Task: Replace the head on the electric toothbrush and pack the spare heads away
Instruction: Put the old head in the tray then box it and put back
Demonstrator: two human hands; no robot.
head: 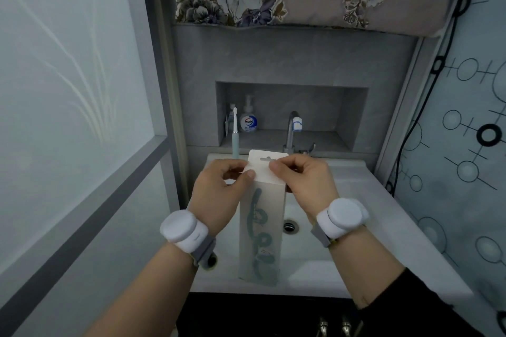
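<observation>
Both hands are engaged on the upper end of the tall white box [261, 216]: the left hand [219, 191] pinches the near-left corner of the hang-tab flap [267, 165] between thumb and forefinger, and the right hand [301, 186] is closed on the flap's right edge, fingertips curled over the top. Neither hand supports the box lower down; whether its base rests on the front rim of the basin [356, 268] or hangs just clear of it cannot be determined. Whether the spare heads are inside cannot be seen. Beyond the left hand's knuckles, the electric toothbrush [235, 139] stands upright at the back edge of the basin with a head fitted, unsupported and just behind the flap. Directly below the right wrist, partly masked by the box, lies the open drain [289, 226]. Assessed risks: a sharp pull on the flap is likely to tear the card or jerk the box forward, and the flap could knock the toothbrush over. If the top opens while the box is tilted, loose heads could drop into the basin and roll toward the drain. Grip on thin card alone gives poor control should the box twist. A pump bottle [248, 120] in the recess beyond the toothbrush stands well clear.
</observation>
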